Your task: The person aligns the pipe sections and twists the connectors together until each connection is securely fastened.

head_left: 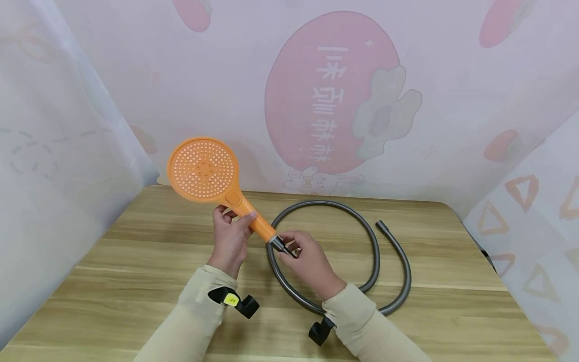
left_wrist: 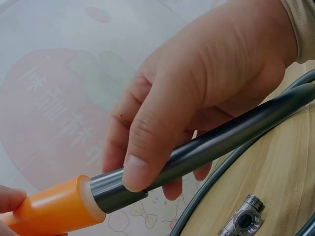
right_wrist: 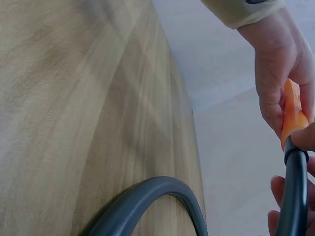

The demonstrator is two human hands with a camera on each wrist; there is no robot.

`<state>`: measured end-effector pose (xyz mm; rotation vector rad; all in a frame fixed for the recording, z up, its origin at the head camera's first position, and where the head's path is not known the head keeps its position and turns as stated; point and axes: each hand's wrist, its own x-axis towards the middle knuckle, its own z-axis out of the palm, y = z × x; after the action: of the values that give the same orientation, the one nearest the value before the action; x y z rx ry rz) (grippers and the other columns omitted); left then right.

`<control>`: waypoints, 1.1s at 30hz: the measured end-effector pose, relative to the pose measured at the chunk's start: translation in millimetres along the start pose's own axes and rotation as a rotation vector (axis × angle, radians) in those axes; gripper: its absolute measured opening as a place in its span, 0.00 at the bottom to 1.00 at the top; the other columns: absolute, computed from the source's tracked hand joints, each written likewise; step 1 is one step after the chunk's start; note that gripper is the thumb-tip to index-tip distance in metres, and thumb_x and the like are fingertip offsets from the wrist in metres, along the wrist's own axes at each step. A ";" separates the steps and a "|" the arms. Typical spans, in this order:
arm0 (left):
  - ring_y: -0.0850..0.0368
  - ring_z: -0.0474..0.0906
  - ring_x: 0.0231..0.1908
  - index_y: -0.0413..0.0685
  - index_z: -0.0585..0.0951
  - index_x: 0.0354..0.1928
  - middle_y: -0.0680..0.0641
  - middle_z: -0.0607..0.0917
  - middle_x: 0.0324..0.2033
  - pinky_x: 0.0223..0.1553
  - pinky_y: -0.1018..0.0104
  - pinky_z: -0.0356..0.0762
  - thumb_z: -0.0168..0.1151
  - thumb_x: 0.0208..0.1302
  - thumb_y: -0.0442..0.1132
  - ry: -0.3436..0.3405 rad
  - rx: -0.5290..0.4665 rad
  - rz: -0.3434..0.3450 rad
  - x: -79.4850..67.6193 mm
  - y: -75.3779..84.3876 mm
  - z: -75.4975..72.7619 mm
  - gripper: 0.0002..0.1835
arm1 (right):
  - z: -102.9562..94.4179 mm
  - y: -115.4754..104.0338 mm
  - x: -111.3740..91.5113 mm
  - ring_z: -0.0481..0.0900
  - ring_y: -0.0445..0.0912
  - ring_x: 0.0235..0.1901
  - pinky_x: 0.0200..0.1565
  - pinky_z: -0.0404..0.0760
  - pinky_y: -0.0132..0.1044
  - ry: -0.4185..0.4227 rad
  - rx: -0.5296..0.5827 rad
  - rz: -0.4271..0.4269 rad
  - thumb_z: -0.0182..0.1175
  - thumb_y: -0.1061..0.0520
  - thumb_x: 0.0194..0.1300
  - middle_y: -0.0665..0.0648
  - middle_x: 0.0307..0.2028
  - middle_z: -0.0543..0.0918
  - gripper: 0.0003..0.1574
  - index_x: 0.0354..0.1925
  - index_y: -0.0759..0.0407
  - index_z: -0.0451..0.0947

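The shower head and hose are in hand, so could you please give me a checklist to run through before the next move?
1. Left hand grips the shower head by its handle: ok.
2. Right hand holds the hose near its end sleeve: ok.
3. End sleeve meets the handle's end, roughly in line: ok.
4. Thread fully tightened: cannot tell, hidden inside the sleeve.
5. Hose's far end joined to something: not ok, loose over the table.
6. Metal fitting's visible threaded end connected: not ok, bare.
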<state>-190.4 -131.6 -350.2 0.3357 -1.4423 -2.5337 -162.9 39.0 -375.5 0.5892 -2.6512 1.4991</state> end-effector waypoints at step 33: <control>0.50 0.72 0.49 0.50 0.50 0.65 0.49 0.63 0.47 0.45 0.62 0.78 0.57 0.62 0.21 0.005 0.008 0.000 3.1 -2.5 -0.2 0.37 | 5.6 -4.6 -3.0 0.75 0.41 0.34 0.31 0.74 0.29 0.095 -0.196 -0.089 0.66 0.57 0.62 0.50 0.40 0.79 0.14 0.47 0.57 0.81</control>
<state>-193.5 -131.4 -352.8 0.3422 -1.4506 -2.5262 -157.7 33.2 -375.4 0.5964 -2.6203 1.1956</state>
